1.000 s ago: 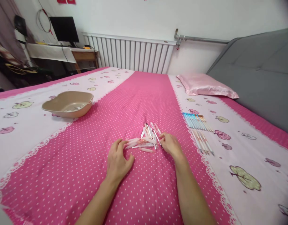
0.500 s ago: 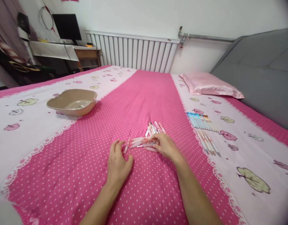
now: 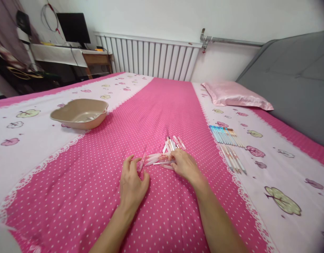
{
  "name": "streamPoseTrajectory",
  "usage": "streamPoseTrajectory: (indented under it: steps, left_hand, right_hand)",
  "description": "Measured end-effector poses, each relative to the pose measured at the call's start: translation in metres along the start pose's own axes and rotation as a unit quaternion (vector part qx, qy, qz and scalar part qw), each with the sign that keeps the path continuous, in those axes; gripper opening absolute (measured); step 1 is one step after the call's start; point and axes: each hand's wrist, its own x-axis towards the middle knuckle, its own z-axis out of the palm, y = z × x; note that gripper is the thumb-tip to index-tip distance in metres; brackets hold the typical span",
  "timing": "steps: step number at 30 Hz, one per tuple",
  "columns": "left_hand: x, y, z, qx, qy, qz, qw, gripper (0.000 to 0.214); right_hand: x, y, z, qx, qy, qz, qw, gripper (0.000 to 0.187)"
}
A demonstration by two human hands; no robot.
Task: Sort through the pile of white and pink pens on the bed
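A loose pile of pink and white pens (image 3: 154, 159) lies on the pink dotted bedspread in front of me. My right hand (image 3: 186, 167) is at the right end of the pile, thumb and fingers closed around the end of a pen (image 3: 162, 162); the fingertips are partly hidden. To the left, my left hand (image 3: 133, 182) rests on the bedspread with fingers apart and nothing held. Its fingertips are close beside a single pink pen (image 3: 142, 162) that stands at a slant to the others. More pens (image 3: 173, 143) lie just beyond my right hand.
On the right, blue and orange-topped pens (image 3: 225, 136) lie in a neat row, with several pale pens (image 3: 233, 160) lined up below. A beige basin (image 3: 72, 120) holding some small pale items sits at the left. A pink pillow (image 3: 238, 94) lies near the grey headboard (image 3: 291, 77).
Both hands stay almost in place, with only slight finger movement at the pile. The view has shifted a little.
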Motion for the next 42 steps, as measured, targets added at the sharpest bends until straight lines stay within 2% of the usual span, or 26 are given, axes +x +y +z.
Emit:
streamPoseTrajectory:
  steps: [6, 11, 16, 19, 24, 27, 32, 35, 37, 42]
  left_hand:
    - [-0.001, 0.001, 0.0, -0.002, 0.035, 0.037, 0.999, 0.032]
    - [-0.001, 0.002, -0.001, -0.023, 0.049, 0.068, 0.996, 0.026]
    - [-0.001, 0.003, 0.0, -0.021, 0.048, 0.068, 0.996, 0.026]
    - [-0.001, 0.002, 0.0, -0.018, 0.043, 0.068, 0.997, 0.026]
    - [-0.001, 0.001, 0.0, -0.014, 0.039, 0.062, 0.997, 0.025]
    - [-0.001, 0.001, 0.0, -0.014, 0.037, 0.064, 0.997, 0.024]
    - [0.0, 0.003, 0.0, -0.018, 0.039, 0.071, 0.997, 0.024]
    - [-0.001, 0.003, 0.0, -0.017, 0.039, 0.069, 0.997, 0.023]
    - [-0.001, 0.003, -0.001, -0.016, 0.037, 0.068, 0.997, 0.023]
    - [-0.001, 0.003, -0.001, -0.018, 0.036, 0.069, 0.997, 0.022]
  right_hand:
    - [0.001, 0.002, -0.003, 0.067, 0.016, -0.034, 0.997, 0.015]
    - [0.001, -0.004, -0.007, 0.184, 0.013, -0.074, 0.98, 0.012]
    - [0.002, -0.004, -0.013, 0.259, 0.067, -0.025, 0.963, 0.011]
    - [0.004, 0.006, -0.013, 0.252, 0.086, 0.029, 0.963, 0.013]
    - [0.005, 0.019, -0.01, 0.179, 0.064, 0.073, 0.979, 0.016]
    - [0.002, 0.017, -0.011, 0.152, 0.052, 0.069, 0.985, 0.016]
    - [-0.003, 0.002, -0.013, 0.126, -0.011, 0.072, 0.989, 0.008]
    - [-0.006, -0.008, -0.013, 0.067, -0.013, 0.081, 0.994, 0.013]
    - [-0.007, -0.012, -0.013, 0.031, -0.015, 0.074, 0.997, 0.01]
    - [-0.009, -0.018, -0.01, 0.007, -0.027, 0.035, 0.999, 0.007]
